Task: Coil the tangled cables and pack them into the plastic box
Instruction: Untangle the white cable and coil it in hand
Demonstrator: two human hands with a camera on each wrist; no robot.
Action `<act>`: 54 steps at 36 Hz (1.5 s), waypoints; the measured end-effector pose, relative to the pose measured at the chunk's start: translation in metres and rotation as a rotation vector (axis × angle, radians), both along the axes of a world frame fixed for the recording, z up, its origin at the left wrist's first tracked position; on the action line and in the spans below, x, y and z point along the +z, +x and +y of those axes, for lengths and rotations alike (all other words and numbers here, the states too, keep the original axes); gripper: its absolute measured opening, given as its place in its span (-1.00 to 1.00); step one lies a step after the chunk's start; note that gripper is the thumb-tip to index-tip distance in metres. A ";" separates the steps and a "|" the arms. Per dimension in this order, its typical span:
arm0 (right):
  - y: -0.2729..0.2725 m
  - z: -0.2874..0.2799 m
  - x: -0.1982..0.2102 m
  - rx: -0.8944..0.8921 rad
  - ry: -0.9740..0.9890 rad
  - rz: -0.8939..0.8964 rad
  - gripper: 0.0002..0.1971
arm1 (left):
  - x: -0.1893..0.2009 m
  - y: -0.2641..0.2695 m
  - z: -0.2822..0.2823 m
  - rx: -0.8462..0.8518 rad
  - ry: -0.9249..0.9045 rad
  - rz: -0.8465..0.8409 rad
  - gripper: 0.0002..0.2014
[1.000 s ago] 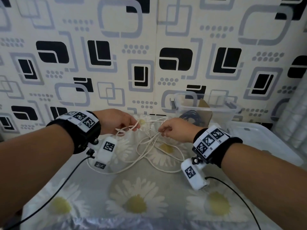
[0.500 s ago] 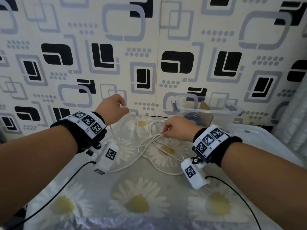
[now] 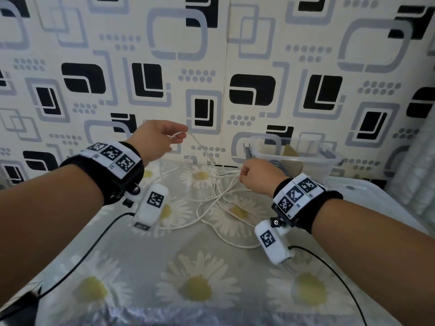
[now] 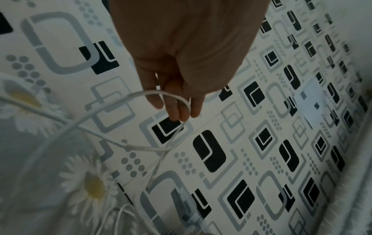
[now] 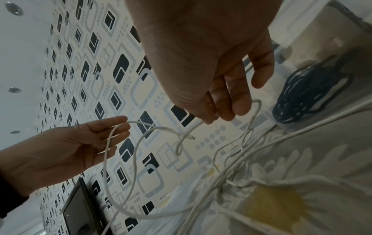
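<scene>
So the white cable [image 3: 219,203] is a thin, matte cord, still a proper mess: several loose loops crossing over each other on the daisy-print tablecloth [image 3: 197,285], roughly mid-table and toward the back edge by the wall. One strand rises off the pile up to the left hand [image 3: 153,142], which is lifted above the table near the back edge. From the right wrist view that hand is pretty loose, fingers [image 5: 112,127] mostly extended with a loop of the cord draped over them, so it's more carrying the loop than clamping it. The small plug end [image 5: 191,137] dangles in the air between the two hands.

The right hand [image 3: 256,176] sits lower, just above the tangle, with thumb and fingers curled and pinching a strand of the same cable.

The clear plastic box [image 3: 294,156] stands at the back right corner of the table, against the patterned wallpaper [image 3: 211,55]. Inside it there's already a dark blue cable [image 5: 308,95] wound into a coil. The white lid [image 3: 367,198] lies flat just in front of and to the right of the box.
</scene>
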State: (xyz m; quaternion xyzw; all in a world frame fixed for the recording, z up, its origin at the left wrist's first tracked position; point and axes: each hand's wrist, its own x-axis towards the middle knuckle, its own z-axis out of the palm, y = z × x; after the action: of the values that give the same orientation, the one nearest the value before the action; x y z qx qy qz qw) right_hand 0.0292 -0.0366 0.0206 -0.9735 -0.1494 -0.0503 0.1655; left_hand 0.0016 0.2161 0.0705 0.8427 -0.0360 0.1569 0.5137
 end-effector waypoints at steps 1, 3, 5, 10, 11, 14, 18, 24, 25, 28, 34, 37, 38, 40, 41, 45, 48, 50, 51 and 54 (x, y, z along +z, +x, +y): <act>0.001 0.000 -0.001 -0.005 0.006 0.007 -0.91 | 0.001 -0.001 0.001 -0.015 -0.027 0.037 -0.53; 0.002 0.001 -0.002 -0.009 0.024 0.019 -0.94 | 0.003 -0.004 0.003 -0.077 -0.086 0.103 -0.59; 0.003 0.002 -0.003 -0.006 0.052 0.037 -0.89 | 0.005 -0.007 0.003 -0.161 -0.150 0.149 -0.61; -0.002 0.008 -0.003 0.070 0.237 0.123 -0.94 | 0.009 -0.010 0.002 -0.164 -0.115 0.068 -0.79; -0.004 0.010 -0.002 0.105 0.300 0.148 -0.93 | 0.009 -0.009 0.001 -0.127 -0.058 0.039 -0.81; -0.013 0.017 0.004 0.205 0.443 0.225 -0.78 | 0.006 -0.006 -0.004 -0.011 0.139 -0.043 -0.89; -0.027 0.027 0.015 0.298 0.517 0.302 -0.50 | 0.004 -0.007 -0.012 0.049 0.255 -0.083 -0.93; -0.027 0.031 0.021 0.424 0.747 0.420 -0.60 | 0.007 -0.008 -0.014 0.097 0.251 -0.129 -0.85; -0.027 0.030 0.024 0.432 0.793 0.463 -0.54 | 0.007 -0.008 -0.013 0.112 0.259 -0.142 -0.83; -0.029 0.026 0.032 0.501 0.854 0.579 -0.57 | 0.007 -0.006 -0.008 0.132 0.221 -0.159 -0.81; -0.027 0.016 0.046 0.550 0.842 0.473 -0.82 | 0.005 -0.004 -0.005 0.180 0.112 -0.146 -0.51; -0.025 0.012 0.055 0.546 0.902 0.384 -0.76 | 0.004 -0.002 -0.005 0.189 0.112 -0.132 -0.57; -0.024 0.011 0.058 0.541 0.930 0.355 -0.75 | 0.003 -0.001 -0.004 0.185 0.108 -0.124 -0.62; -0.023 0.008 0.064 0.526 0.994 0.293 -0.73 | 0.002 0.000 -0.003 0.154 0.109 -0.113 -0.68; -0.023 0.007 0.067 0.515 1.028 0.264 -0.73 | 0.000 0.000 -0.002 0.131 0.110 -0.107 -0.70; -0.020 0.004 0.077 0.466 1.171 0.176 -0.73 | -0.005 0.000 -0.004 0.057 0.062 -0.067 -0.80; -0.018 0.001 0.083 0.424 1.262 0.132 -0.74 | -0.011 0.001 -0.006 -0.004 -0.023 -0.033 -0.80; -0.016 0.000 0.084 0.371 1.305 0.101 -0.73 | -0.013 0.000 -0.007 -0.038 -0.078 0.019 -0.78; -0.015 0.000 0.083 0.330 1.328 0.083 -0.72 | -0.015 0.000 -0.007 -0.056 -0.117 0.060 -0.77; -0.008 0.000 0.079 0.156 1.393 0.019 -0.72 | -0.017 0.000 -0.009 -0.069 -0.280 0.190 -0.70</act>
State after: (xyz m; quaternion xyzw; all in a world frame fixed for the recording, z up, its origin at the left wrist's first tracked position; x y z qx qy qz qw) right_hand 0.0208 -0.0370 0.0995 -0.6277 -0.1501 -0.1137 0.7553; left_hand 0.0019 0.2068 0.0533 0.7721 0.0060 0.0622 0.6324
